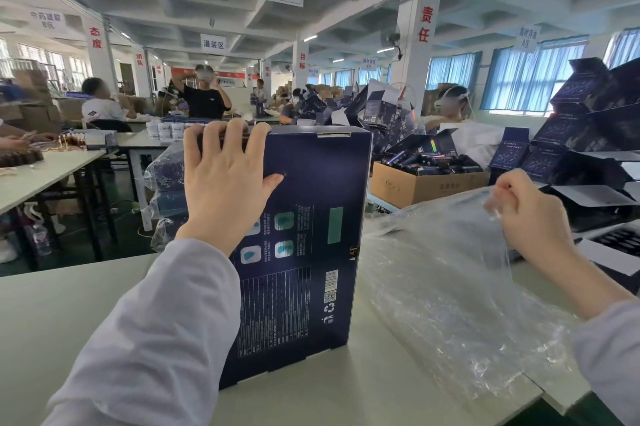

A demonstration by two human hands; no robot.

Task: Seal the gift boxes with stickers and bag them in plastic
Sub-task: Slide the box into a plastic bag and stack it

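Note:
A tall dark-blue gift box (311, 235) stands upright on the pale table (69, 304), its printed back facing me. My left hand (225, 183) grips its top left corner, fingers hooked over the top edge and thumb on the back face. A small silver sticker (334, 135) sits at the top edge. To the right, my right hand (530, 214) pinches the upper edge of a clear plastic bag (450, 287) and lifts it off the table; the rest of the bag lies crumpled on the tabletop beside the box.
A brown carton (415, 186) of dark bottles stands behind the bag. Stacks of folded dark-blue boxes (588, 134) fill the right side. Bagged boxes (166, 190) are piled behind the held box on the left. Other workers sit at tables farther back.

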